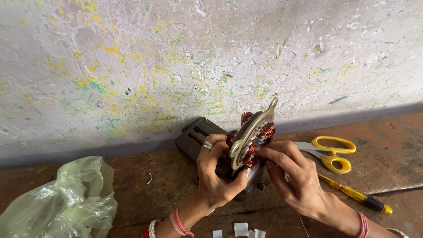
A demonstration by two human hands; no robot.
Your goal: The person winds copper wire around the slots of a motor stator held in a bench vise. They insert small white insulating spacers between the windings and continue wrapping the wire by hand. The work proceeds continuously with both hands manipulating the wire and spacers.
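A round motor stator (pixel 252 135) with copper-coloured wire coils and a pale metal plate stands on edge in the middle of the view. My left hand (pixel 217 176), with a ring on one finger, grips its left side, thumb pressed near the bottom. My right hand (pixel 291 176) pinches at the coils on the lower right with thumb and forefinger. The stator rests against a dark metal block (pixel 194 137) behind it. Whether my right fingers hold a small slip cannot be made out.
Yellow-handled scissors (pixel 331 154) and a yellow-handled screwdriver (pixel 352 193) lie to the right on the rusty surface. A crumpled pale green plastic bag (pixel 61 202) sits at the lower left. Small white paper slips (pixel 240 230) lie near the bottom edge. A paint-flecked wall (pixel 176 66) stands close behind.
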